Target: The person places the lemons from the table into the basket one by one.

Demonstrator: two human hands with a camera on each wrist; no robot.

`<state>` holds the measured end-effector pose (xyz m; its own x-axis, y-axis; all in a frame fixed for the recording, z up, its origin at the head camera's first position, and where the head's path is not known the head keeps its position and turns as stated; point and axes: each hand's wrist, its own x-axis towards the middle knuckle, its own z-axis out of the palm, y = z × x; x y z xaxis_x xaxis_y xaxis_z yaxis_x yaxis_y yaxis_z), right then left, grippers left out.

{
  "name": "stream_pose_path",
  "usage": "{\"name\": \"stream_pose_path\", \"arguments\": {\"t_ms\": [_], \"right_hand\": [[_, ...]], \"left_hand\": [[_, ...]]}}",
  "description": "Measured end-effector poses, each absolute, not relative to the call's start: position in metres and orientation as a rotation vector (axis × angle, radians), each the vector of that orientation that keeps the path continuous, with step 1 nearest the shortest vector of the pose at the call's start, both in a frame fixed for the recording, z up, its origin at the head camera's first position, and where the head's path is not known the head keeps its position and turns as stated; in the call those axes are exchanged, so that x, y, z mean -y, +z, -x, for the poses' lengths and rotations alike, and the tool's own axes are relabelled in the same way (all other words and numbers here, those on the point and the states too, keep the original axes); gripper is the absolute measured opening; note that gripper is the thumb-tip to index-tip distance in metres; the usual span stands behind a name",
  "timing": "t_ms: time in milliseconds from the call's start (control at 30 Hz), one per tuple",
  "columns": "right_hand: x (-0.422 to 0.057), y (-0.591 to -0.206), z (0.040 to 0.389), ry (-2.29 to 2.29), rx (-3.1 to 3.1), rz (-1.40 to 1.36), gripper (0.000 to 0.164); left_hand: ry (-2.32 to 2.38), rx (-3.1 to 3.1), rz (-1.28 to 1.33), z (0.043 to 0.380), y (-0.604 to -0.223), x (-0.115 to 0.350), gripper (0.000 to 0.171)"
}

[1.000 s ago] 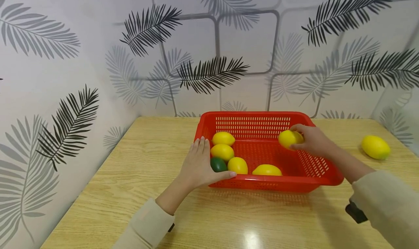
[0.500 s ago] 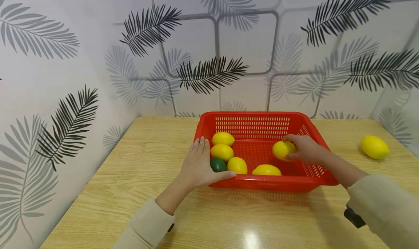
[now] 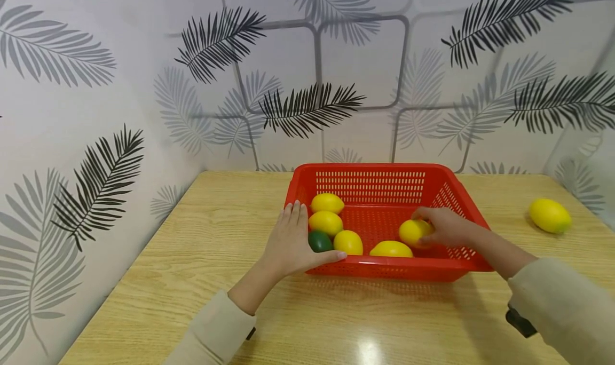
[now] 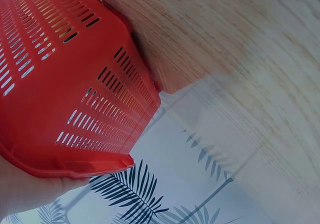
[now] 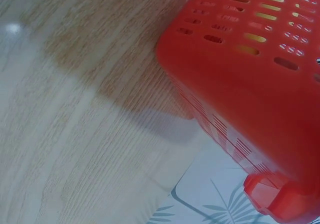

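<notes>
In the head view, my right hand (image 3: 447, 227) holds a yellow lemon (image 3: 413, 232) low inside the red plastic basket (image 3: 384, 265), towards its front right. Just left of it lies another lemon (image 3: 391, 249) along the front wall. My left hand (image 3: 288, 243) rests on the basket's front left corner, fingers straight along the left rim, thumb along the front rim. Beside that hand, inside, are several lemons (image 3: 326, 223) and a dark green oval fruit (image 3: 320, 241), partly hidden. The left wrist view shows part of the left hand (image 4: 22, 191) at the rim.
One more lemon (image 3: 550, 215) lies on the wooden table (image 3: 230, 205), right of the basket. A leaf-patterned wall (image 3: 355, 135) rises behind the table. The right wrist view shows the basket's slotted outer side (image 5: 230, 84); the right hand is outside that view.
My right hand has lowered the lemon into the basket, moving slightly left and towards the front. The left hand and the other fruit stay where they were.
</notes>
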<state>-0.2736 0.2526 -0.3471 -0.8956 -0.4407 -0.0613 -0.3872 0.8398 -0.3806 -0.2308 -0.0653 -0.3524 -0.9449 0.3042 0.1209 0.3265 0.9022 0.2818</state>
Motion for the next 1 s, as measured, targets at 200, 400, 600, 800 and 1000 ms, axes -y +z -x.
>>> {"name": "stream_pose_path", "arguments": {"t_ms": [200,400,600,800,1000], "right_hand": [[-0.25,-0.347,0.273,-0.533,-2.844,0.65,0.05],[-0.251,-0.343,0.274,-0.532,-2.839,0.631,0.048],[-0.254,-0.335,0.271,-0.587,-2.913,0.652,0.041],[-0.259,-0.327,0.266,-0.705,-3.074,0.588,0.036],[-0.269,-0.328,0.263,-0.791,-3.25,0.516,0.034]], "left_hand": [[-0.456,2.996,0.497,0.233,-0.351,0.066,0.114],[-0.454,2.998,0.501,0.234,-0.349,0.067,0.113],[-0.448,2.999,0.51,0.234,-0.347,0.067,0.113],[-0.465,2.98,0.523,0.234,-0.348,0.068,0.114],[-0.452,2.994,0.512,0.233,-0.346,0.068,0.113]]}}
